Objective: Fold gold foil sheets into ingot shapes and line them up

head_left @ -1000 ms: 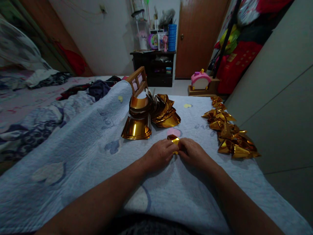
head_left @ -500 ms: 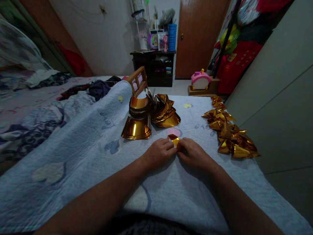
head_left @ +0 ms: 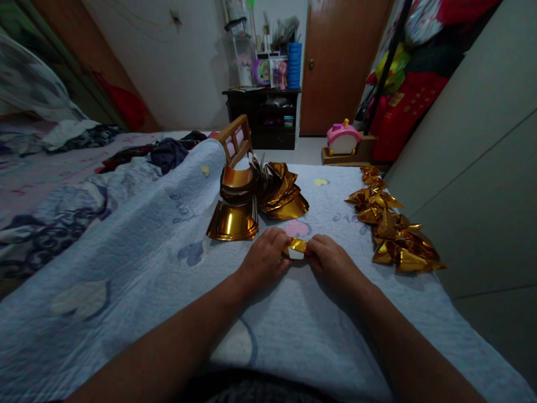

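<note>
A small folded piece of gold foil paper (head_left: pixel 297 246) is stretched between my two hands, its white side showing toward me. My left hand (head_left: pixel 267 254) is closed on its left end, and my right hand (head_left: pixel 331 258) pinches the right end. Both hands rest low over the pale blue patterned cover (head_left: pixel 293 313). Beyond my left hand lie stacks of curved gold foil sheets (head_left: pixel 234 219), with more fanned-out foil sheets (head_left: pixel 285 193) beside them. Off to the right is a long heap of folded gold foil pieces (head_left: pixel 388 226).
A wooden chair back (head_left: pixel 235 137) stands at the cover's far edge. Farther off are a dark cabinet (head_left: pixel 262 120), a pink toy (head_left: pixel 343 139) and a brown door (head_left: pixel 331 67). Rumpled clothes and bedding (head_left: pixel 84 196) lie at left; a pale panel (head_left: pixel 482 168) rises at right.
The foil paper has turned, so its white face now shows. My hands have moved slightly apart, still holding its ends. The stacks and the heap stay where they were.
</note>
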Demonstrator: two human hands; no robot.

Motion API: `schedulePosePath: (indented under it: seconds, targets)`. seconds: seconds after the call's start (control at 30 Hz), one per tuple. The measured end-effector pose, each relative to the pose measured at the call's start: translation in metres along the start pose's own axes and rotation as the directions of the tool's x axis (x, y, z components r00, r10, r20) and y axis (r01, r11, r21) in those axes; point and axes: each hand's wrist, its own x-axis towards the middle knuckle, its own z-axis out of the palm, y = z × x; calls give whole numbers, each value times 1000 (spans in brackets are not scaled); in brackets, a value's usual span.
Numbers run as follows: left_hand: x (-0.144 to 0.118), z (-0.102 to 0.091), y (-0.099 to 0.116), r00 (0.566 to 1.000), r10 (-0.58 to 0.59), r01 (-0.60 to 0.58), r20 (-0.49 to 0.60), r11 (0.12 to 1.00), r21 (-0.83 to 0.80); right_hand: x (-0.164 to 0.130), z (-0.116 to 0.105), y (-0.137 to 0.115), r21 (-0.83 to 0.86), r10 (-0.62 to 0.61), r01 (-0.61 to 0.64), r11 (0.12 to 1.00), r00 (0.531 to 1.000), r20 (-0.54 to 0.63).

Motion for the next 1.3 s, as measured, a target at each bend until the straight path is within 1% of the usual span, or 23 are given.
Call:
schedulePosePath:
  seconds: [0.1,0.17,0.33,0.4,0.53,0.57,0.63,0.7,0.77,0.83,0.93,1.07,1.2,1.3]
  targets:
    - [0,-3,-4,996,-48,46,76,998,32,1,-1,1,-9,-2,2,1000,1000,-1]
    - [0,-2,-5,994,-30,27,105,999,34,1,0,2,-9,-11,11,1000,1000,-1]
    - [1,4,-8,994,38,-45,98,997,63,-1,0,1,12,-9,9,1000,1000,-6]
    - [1,6,-9,996,55,-60,70,996,60,-1,-1,-1,23,-5,5,1000,1000,12]
    - [-2,7,-11,997,50,-47,-65,998,45,-2,-4,-4,19,-15,14,1000,999,43]
    - [-3,7,-11,996,46,-43,-78,998,34,-3,-4,-4,17,-12,12,1000,999,42]
    - [-3,8,-12,998,46,-46,-51,999,-8,-3,-3,-4,19,-3,2,1000,999,43]
    - [-3,7,-11,998,55,-55,15,997,-45,-3,-2,-4,18,9,-9,1000,999,48]
    - [-2,7,-11,995,60,-56,76,997,-55,-3,-2,-4,9,17,-17,1000,998,56]
    - [-1,5,-10,992,63,-59,109,997,-44,-2,-3,-4,-1,27,-27,1000,998,61]
    - [0,5,-11,991,49,-47,127,999,-23,-2,-5,-4,-9,64,-64,998,995,70]
    - [1,7,-12,992,-2,4,127,1000,-12,-2,-6,-2,-35,103,-100,994,991,86]
    - [3,10,-12,989,-54,62,140,997,-51,-1,-4,1,-89,136,-128,988,986,94]
    - [4,9,-12,978,-103,118,180,990,-74,0,-4,-2,-116,192,-180,977,976,103]
